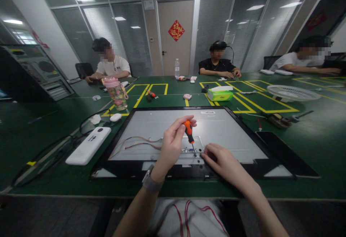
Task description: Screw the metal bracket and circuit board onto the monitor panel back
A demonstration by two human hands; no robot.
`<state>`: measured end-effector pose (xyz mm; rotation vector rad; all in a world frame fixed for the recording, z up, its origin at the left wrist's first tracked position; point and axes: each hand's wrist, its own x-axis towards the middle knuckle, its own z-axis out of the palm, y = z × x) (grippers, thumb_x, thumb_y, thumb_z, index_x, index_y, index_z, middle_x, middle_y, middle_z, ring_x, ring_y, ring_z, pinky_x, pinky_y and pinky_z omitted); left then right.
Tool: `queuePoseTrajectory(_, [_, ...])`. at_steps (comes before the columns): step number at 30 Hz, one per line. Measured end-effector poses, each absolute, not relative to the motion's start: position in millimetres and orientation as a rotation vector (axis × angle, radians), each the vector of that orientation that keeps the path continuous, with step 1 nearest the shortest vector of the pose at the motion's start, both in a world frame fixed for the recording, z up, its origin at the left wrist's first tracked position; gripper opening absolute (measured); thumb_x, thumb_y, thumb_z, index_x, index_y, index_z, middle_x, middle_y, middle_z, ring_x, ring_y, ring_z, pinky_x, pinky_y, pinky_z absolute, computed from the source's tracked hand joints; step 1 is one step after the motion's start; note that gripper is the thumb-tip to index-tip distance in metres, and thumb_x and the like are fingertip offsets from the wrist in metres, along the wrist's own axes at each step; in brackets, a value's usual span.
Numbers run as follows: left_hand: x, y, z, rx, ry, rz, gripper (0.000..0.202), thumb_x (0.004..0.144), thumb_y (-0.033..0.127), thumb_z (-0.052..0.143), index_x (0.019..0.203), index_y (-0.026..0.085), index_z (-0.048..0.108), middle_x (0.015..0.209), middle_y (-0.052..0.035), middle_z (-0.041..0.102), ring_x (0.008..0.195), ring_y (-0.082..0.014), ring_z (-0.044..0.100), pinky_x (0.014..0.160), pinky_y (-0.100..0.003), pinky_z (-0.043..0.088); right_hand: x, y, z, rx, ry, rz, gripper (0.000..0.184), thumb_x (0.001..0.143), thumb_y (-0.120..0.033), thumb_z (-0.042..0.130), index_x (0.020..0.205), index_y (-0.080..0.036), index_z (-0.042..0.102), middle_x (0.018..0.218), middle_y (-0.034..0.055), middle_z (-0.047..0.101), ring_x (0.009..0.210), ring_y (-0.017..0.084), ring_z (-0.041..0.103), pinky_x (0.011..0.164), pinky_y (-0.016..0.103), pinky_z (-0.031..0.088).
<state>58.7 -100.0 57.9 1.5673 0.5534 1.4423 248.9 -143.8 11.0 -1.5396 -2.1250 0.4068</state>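
Observation:
My left hand (pixel 173 141), with a grey watch on its wrist, is closed around the orange-and-black handle of a screwdriver (pixel 189 130). The screwdriver stands nearly upright, its tip down at a small circuit board (pixel 189 150) on a flat display panel (pixel 229 136). The panel lies with its silvery metal back up and a black frame around it. Thin wires (pixel 143 139) run from the board area to the left. My right hand (pixel 220 157) rests on the panel just right of the screwdriver tip, fingers curled and thumb near the index finger; what they pinch, if anything, is hidden.
A white power bank (pixel 88 146) and black cables (pixel 45 154) lie left of the panel. Behind it stand a pink-lidded bottle (pixel 116 94) and a green tissue pack (pixel 220 94). A black slab (pixel 286 153) lies at the right. Several people sit across the green table.

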Motion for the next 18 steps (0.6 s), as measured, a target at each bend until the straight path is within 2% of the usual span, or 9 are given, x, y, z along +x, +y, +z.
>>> queuePoseTrajectory(3, [59.6, -98.5, 58.3, 1.656, 0.629, 1.534, 0.018, 0.091, 0.026, 0.060, 0.102, 0.021, 0.073, 0.092, -0.0043, 0.065, 0.087, -0.0157, 0.064, 0.081, -0.028, 0.050, 248.3, -144.0, 11.3, -1.539, -2.131, 0.402, 0.020, 0.096, -0.027, 0.048, 0.077, -0.023, 0.052, 0.077, 0.0027, 0.061, 0.072, 0.021, 0.060, 0.066, 0.030, 0.044])
queuePoseTrajectory(6, [59.5, -96.9, 57.7, 1.703, 0.744, 1.648, 0.007, 0.082, 0.022, 0.071, 0.087, 0.022, 0.075, 0.082, -0.0010, 0.055, 0.078, -0.0135, 0.057, 0.078, -0.026, 0.048, 247.9, -144.1, 11.7, -1.539, -2.136, 0.397, 0.020, 0.095, -0.026, 0.048, 0.076, -0.023, 0.052, 0.077, 0.0030, 0.061, 0.072, 0.021, 0.060, 0.066, 0.030, 0.044])
queuePoseTrajectory(8, [59.0, -96.8, 57.3, 1.688, 0.754, 1.635, 0.013, 0.086, 0.025, 0.065, 0.093, 0.022, 0.076, 0.086, -0.0022, 0.055, 0.080, -0.0137, 0.057, 0.079, -0.027, 0.049, 248.2, -144.0, 11.2, -1.534, -2.133, 0.386, 0.020, 0.095, -0.026, 0.048, 0.076, -0.023, 0.052, 0.076, 0.0031, 0.061, 0.072, 0.021, 0.060, 0.066, 0.030, 0.044])
queuePoseTrajectory(12, [59.0, -98.6, 57.4, 1.542, 0.617, 1.538, 0.033, 0.097, 0.028, 0.045, 0.117, 0.019, 0.070, 0.108, -0.0085, 0.065, 0.094, -0.0176, 0.065, 0.085, -0.031, 0.052, 249.2, -143.9, 9.6, -1.514, -2.122, 0.386, 0.019, 0.095, -0.027, 0.049, 0.076, -0.023, 0.053, 0.076, 0.0028, 0.062, 0.072, 0.020, 0.060, 0.066, 0.030, 0.045])
queuePoseTrajectory(15, [60.6, -98.7, 57.3, 1.484, 0.609, 1.526, 0.033, 0.095, 0.030, 0.053, 0.121, 0.017, 0.067, 0.104, -0.0091, 0.070, 0.090, -0.0179, 0.068, 0.083, -0.032, 0.055, 249.2, -143.9, 9.4, -1.513, -2.117, 0.390, 0.019, 0.095, -0.027, 0.049, 0.077, -0.023, 0.054, 0.077, 0.0026, 0.062, 0.072, 0.020, 0.061, 0.066, 0.030, 0.045])
queuePoseTrajectory(18, [61.4, -97.8, 56.9, 1.581, 0.683, 1.603, 0.023, 0.087, 0.027, 0.067, 0.107, 0.020, 0.074, 0.092, -0.0047, 0.068, 0.083, -0.0148, 0.065, 0.077, -0.026, 0.054, 248.9, -144.0, 10.2, -1.522, -2.123, 0.394, 0.019, 0.096, -0.027, 0.049, 0.077, -0.023, 0.053, 0.077, 0.0027, 0.061, 0.072, 0.020, 0.060, 0.067, 0.031, 0.045])
